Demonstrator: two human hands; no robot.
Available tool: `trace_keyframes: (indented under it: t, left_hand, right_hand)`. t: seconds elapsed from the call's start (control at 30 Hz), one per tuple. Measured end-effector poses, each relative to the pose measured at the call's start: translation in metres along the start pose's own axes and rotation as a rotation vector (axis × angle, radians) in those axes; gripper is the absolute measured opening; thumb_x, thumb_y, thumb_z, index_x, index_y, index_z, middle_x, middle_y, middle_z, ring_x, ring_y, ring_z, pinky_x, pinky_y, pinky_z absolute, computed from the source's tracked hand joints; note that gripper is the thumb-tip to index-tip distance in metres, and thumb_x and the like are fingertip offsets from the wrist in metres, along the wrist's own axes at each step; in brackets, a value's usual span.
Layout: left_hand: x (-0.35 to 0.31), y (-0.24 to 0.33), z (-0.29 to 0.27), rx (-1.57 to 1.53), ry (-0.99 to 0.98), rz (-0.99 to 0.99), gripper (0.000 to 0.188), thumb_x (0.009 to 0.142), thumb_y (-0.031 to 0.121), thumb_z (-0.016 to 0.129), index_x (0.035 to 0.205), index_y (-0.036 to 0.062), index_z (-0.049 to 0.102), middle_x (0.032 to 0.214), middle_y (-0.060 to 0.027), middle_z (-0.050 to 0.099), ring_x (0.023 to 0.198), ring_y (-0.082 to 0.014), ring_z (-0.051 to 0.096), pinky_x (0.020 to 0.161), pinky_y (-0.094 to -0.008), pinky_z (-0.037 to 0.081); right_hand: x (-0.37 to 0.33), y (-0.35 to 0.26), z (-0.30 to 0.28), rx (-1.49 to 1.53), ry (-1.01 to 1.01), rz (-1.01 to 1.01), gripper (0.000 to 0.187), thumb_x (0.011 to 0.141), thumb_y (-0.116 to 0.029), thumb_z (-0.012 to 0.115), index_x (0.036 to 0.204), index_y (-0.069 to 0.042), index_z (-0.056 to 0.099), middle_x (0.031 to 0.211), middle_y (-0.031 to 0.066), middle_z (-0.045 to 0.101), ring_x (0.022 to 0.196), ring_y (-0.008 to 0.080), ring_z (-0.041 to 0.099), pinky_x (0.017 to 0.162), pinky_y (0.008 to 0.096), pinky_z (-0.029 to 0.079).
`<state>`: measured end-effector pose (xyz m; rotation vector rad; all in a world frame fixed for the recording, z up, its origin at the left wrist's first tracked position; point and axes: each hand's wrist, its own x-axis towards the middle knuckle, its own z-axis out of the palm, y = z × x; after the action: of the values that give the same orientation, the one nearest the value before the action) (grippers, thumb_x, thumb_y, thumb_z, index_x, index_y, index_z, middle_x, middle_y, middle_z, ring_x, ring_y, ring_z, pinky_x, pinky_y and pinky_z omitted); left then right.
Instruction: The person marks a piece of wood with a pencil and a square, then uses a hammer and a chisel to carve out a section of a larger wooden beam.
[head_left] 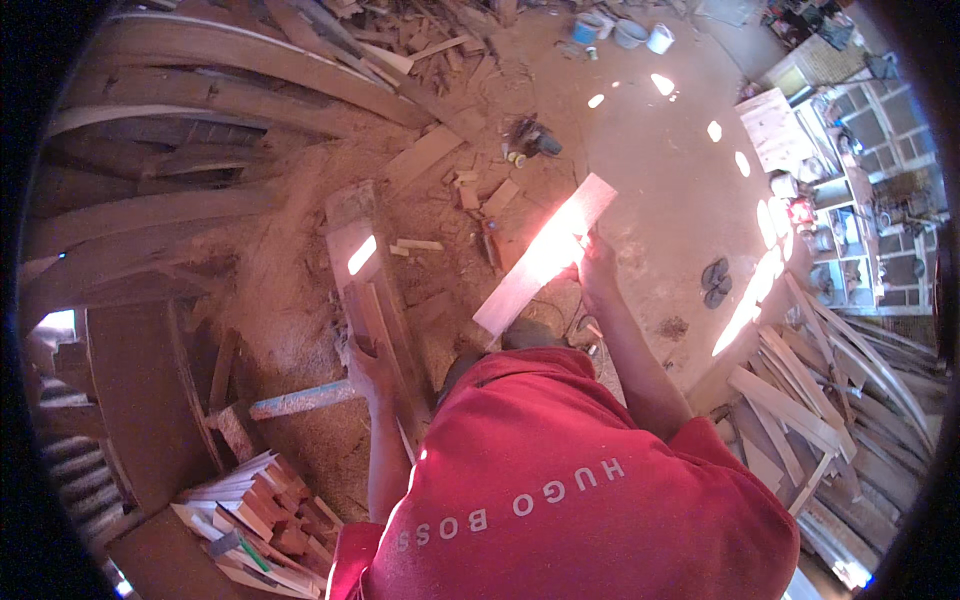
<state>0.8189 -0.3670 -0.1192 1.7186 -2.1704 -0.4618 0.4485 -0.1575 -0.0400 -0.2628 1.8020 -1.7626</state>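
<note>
My right hand [598, 270] is closed round the edge of a short flat board [520, 275], held up at a slant in front of me. Strong sunlight whitens the middle of the board. On the left, my left hand [372, 372] is curled against a narrow wooden piece [368, 308] and appears to grip its side; some fingertips are hidden. That piece rests lengthwise on a thick wooden beam [345, 215], which has a bright sun patch.
Curved timbers [240, 50] are stacked at the far left. Cut wood pieces [280, 510] fill the lower left, beside a pale bar [305, 398]. Offcuts [495, 195] lie in sawdust ahead. Sandals [715, 282], buckets [630, 33] and leaning planks [790, 410] stand to the right and back.
</note>
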Motion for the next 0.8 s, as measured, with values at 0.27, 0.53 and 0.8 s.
trace_keyframes:
  t: [0.27, 0.53, 0.8]
  left_hand:
    - [0.008, -0.039, 0.001, 0.056, 0.010, -0.080, 0.065, 0.082, 0.036, 0.075, 0.136, 0.0079, 0.052, 0.109, -0.0237, 0.069, 0.098, -0.0454, 0.066, 0.084, -0.0533, 0.052]
    - [0.038, -0.053, -0.035, 0.093, 0.022, -0.174, 0.052, 0.083, 0.030, 0.072, 0.127, 0.0074, 0.056, 0.098, -0.0211, 0.071, 0.090, -0.0439, 0.068, 0.076, -0.0533, 0.053]
    - [0.075, -0.134, -0.077, 0.096, 0.062, -0.295, 0.040, 0.082, 0.024, 0.074, 0.115, 0.0072, 0.059, 0.094, -0.0187, 0.072, 0.089, -0.0411, 0.068, 0.074, -0.0518, 0.053]
  right_hand:
    - [0.018, 0.010, 0.032, 0.376, -0.202, -0.021, 0.057, 0.102, -0.039, 0.050, 0.149, -0.009, 0.038, 0.136, 0.0136, 0.055, 0.108, 0.0248, 0.066, 0.073, 0.0396, 0.060]
    - [0.079, 0.093, -0.007, -0.195, -0.322, -0.306, 0.046, 0.104, -0.029, 0.048, 0.146, -0.011, 0.039, 0.138, 0.0149, 0.054, 0.115, 0.0336, 0.062, 0.087, 0.0522, 0.057]
    - [0.018, -0.021, 0.072, -0.009, -0.266, 0.023, 0.042, 0.099, -0.022, 0.060, 0.137, -0.006, 0.051, 0.119, 0.0076, 0.060, 0.097, 0.0217, 0.065, 0.077, 0.0405, 0.059]
